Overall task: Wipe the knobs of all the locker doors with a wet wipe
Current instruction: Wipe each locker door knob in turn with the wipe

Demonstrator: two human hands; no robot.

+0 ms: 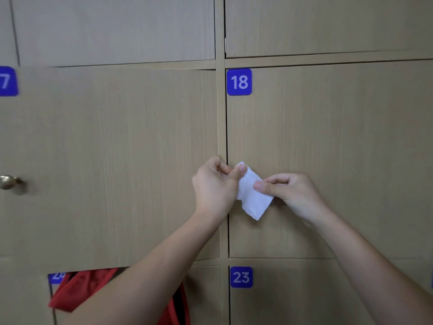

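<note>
Soft even indoor light, faint shadows, no glare, left edge smeared (motion blur), lines bowed by wide-angle lens

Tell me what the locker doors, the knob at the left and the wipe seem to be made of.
Locker doors: likely wood-look laminate board, matte, with fine straight grain lines and flat edges. Knob: apparently metal with a brassy, polished finish, given its gold colour and bright highlight; blur leaves it open. Wipe: thin white non-woven or paper sheet, soft and creased, pinched between both hands, left and right.
</note>
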